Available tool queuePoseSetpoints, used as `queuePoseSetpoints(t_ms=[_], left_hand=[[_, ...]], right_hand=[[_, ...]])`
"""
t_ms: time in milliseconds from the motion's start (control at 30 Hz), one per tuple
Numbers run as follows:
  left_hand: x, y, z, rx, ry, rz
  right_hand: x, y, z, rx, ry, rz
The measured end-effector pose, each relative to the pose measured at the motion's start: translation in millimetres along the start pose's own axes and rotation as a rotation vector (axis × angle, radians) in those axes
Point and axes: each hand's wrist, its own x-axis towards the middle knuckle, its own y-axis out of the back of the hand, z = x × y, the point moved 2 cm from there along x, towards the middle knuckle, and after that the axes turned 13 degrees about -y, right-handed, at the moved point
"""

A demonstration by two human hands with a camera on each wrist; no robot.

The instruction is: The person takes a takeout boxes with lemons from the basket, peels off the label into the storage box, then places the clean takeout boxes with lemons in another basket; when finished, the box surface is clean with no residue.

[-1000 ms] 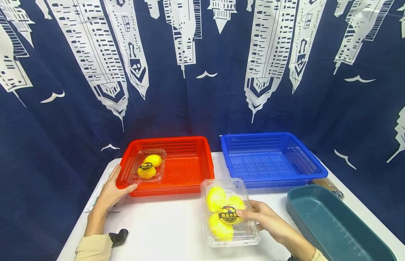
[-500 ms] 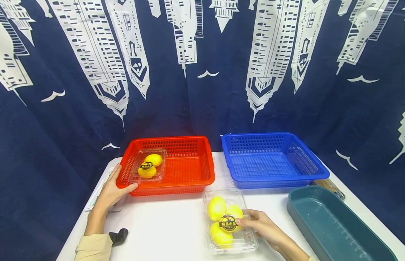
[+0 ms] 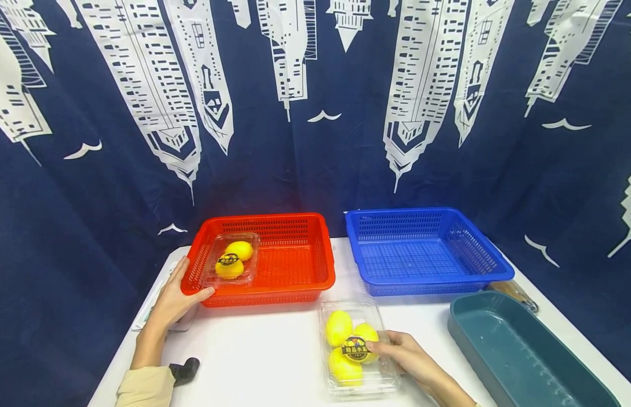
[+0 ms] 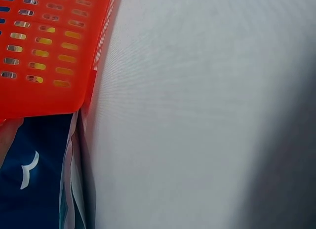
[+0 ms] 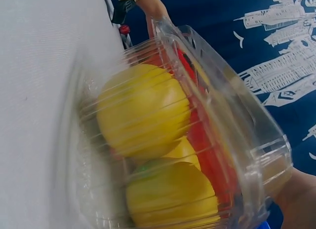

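Note:
My right hand [image 3: 409, 356] holds a clear plastic clamshell box [image 3: 363, 385] by its right side, thumb on the lid beside a black label [image 3: 357, 349]. Three lemons [image 3: 339, 328] show inside; in the right wrist view a lemon [image 5: 143, 110] is seen through the ribbed wall. Whether the box touches the table, I cannot tell. My left hand [image 3: 172, 299] rests at the front left corner of a red basket [image 3: 274, 294], fingers straight along its side and thumb against the front rim. In that basket lies another clear box [image 3: 210, 271] with two lemons [image 3: 239, 250].
Right of the red basket stands a blue basket [image 3: 422, 278]. A dark teal tub [image 3: 462, 339] is at the right, with a brown item [image 3: 513, 291] behind it. Flat things [image 3: 185, 322] lie partly under my left hand. A patterned navy curtain [image 3: 315, 169] hangs behind.
My right hand has brought the box of lemons down and nearer to me, in front of the baskets. The left hand stays at the red basket.

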Motion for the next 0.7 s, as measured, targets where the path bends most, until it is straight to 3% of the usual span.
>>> queuePoseSetpoints(t_ms=[433, 700], left_hand=[[-1.7, 1.8, 0.6, -0.016, 0.003, -0.007], [-6.0, 7.7, 8.5, -0.088, 0.050, -0.017]], right_hand=[[-1.4, -2.3, 2.9, -0.027, -0.055, 0.093], [-2.9, -3.1, 0.9, 0.005, -0.050, 0.059]])
